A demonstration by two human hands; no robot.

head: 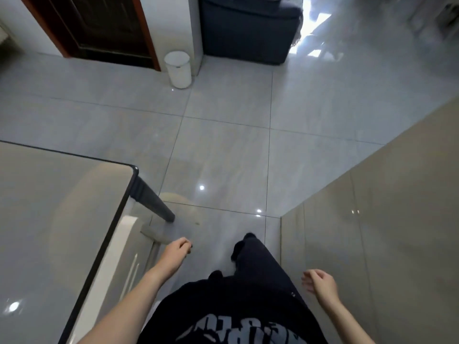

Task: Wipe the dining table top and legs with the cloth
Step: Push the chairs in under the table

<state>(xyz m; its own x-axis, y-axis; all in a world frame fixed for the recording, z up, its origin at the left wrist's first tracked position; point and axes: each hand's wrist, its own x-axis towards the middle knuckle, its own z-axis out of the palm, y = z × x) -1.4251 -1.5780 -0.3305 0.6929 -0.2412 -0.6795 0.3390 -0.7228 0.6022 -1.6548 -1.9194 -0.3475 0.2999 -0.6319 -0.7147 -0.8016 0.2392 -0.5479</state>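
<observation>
The dining table (49, 207) fills the lower left, a glossy grey top with a dark rim and a rounded corner. One dark leg (154, 202) slants from that corner down to the floor. My left hand (176, 249) hangs just right of the table edge, below the leg, fingers loosely curled and holding nothing. My right hand (320, 284) is out at the right, close to the tiled wall, fingers apart and holding nothing. No cloth is in view.
A white chair (124, 256) is tucked under the table edge. A beige tiled wall (385, 219) stands at the right. Farther off are a white bin (178, 69), a dark sofa (248, 31) and a brown door (99, 26). Shiny grey floor tiles lie ahead.
</observation>
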